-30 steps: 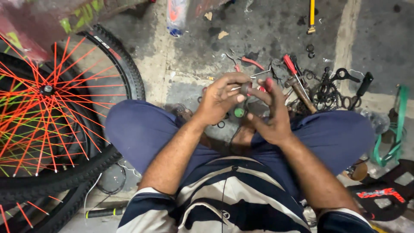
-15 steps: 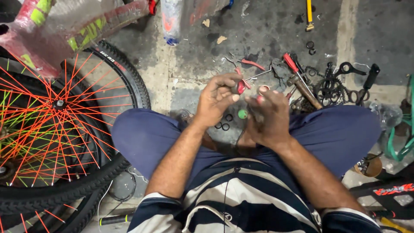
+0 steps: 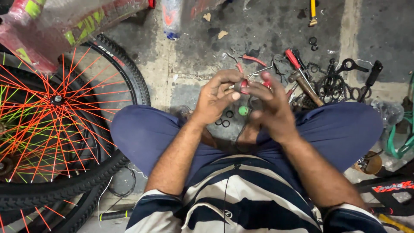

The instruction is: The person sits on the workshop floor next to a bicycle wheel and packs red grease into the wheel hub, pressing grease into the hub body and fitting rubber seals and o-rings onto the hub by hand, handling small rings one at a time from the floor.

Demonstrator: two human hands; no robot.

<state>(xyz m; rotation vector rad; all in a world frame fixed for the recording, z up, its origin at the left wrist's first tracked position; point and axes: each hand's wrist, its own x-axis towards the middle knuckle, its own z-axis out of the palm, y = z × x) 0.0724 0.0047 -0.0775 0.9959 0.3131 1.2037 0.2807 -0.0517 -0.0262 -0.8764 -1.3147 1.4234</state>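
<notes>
Both hands up over lap: left hand (image 3: 215,97) and right hand (image 3: 269,105) fingers pinched closed around small dark-and-red part (image 3: 242,84) held between them; green cap (image 3: 243,111) just below, tools (image 3: 302,77) scattered on floor beyond, bike wheel (image 3: 56,129) at left

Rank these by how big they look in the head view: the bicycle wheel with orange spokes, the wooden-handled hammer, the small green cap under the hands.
1. bicycle wheel, by far the largest
2. hammer
3. green cap, the smallest
</notes>
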